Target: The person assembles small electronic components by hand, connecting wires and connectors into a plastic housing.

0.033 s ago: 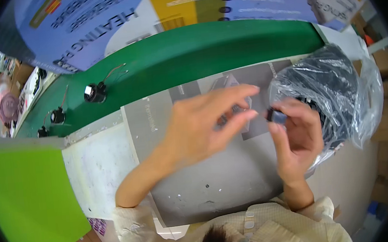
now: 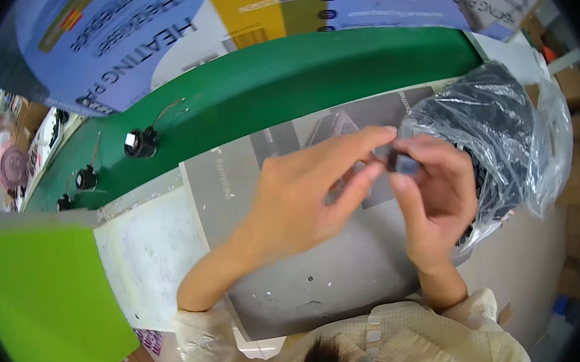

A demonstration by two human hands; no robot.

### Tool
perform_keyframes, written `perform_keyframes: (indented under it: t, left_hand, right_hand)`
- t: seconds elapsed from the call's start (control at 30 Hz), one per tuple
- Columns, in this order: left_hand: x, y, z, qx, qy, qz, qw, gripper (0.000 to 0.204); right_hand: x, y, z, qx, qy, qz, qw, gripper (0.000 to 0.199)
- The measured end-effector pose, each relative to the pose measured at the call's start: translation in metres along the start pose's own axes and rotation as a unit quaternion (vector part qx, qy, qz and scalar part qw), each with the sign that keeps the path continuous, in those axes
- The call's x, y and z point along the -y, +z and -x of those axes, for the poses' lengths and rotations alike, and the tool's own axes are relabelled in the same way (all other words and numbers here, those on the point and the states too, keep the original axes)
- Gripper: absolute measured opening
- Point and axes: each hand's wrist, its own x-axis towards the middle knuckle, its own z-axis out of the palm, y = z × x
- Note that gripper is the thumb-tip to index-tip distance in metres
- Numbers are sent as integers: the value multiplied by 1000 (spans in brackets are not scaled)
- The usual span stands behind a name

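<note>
My right hand [image 2: 439, 195] pinches a small dark block-shaped part [image 2: 406, 164] between thumb and fingertips, its bluish-grey face showing. From the left, my left hand [image 2: 305, 193] reaches up to the same part, thumb and forefinger closed around its near end. Blur and fingers hide exactly how the left fingertips meet it. Both hands are raised over a grey printed cardboard sheet [image 2: 271, 286]. Just right of my right hand lies a clear plastic bag [image 2: 498, 114] full of black pieces.
On the green conveyor belt [image 2: 241, 95] beyond stand several black round motor-like units [image 2: 140, 144] with thin wires. Large blue and yellow printed boxes [image 2: 254, 8] line the back. A bright green panel [image 2: 46, 306] stands left, and another person [image 2: 12, 160] is far left.
My left hand has moved right, and its thumb and forefinger have come to the small part. My right hand has shifted slightly left and up with the part.
</note>
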Motion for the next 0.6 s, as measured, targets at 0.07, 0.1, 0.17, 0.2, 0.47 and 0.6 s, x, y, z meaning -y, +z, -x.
perform_keyframes:
  t: [0.07,0.1,0.17,0.2,0.47,0.6]
  left_hand:
    - [-1,6,2,-55,6,-9,998,42]
    - [3,8,2,-82,20,-22,996,43]
    - [6,4,7,-88,-1,-3,996,44]
    - [10,1,11,-68,13,-53,996,44]
    - [31,-2,11,-33,-22,-40,998,47]
    - [40,-7,10,-19,-10,-47,999,45]
  right_hand:
    - [-7,14,-12,1,23,-86,996,34]
    - [-10,14,-14,3,60,-114,992,35]
    - [-16,14,-11,16,130,-151,980,38]
    - [-20,15,-8,13,149,-145,978,39]
    - [-45,12,-5,39,201,-163,965,30]
    - [-50,17,-3,48,258,-242,934,28]
